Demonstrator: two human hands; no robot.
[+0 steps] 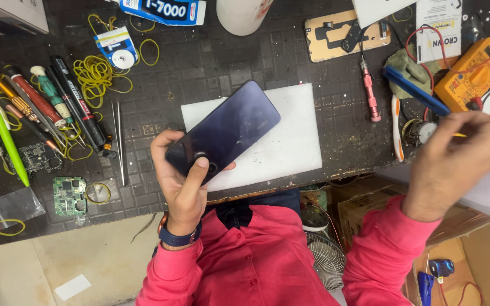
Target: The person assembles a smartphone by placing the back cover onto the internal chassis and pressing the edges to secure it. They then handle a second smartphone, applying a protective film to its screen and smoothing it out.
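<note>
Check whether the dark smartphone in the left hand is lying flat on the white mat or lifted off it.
Lifted: the dark glossy smartphone is tilted in the left hand, thumb on its surface, above the white rectangular mat.

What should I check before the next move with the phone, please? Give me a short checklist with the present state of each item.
1. Left hand holds the dark phone firmly, thumb on its back: ok.
2. Phone is above the white mat, not past the bench edge: ok.
3. Right hand has its tool: cannot tell, it is blurred.
4. Tweezers and screwdrivers lie apart from the phone: ok.
5. Bench tidy: not ok, yellow rubber bands and circuit boards are scattered.
</note>
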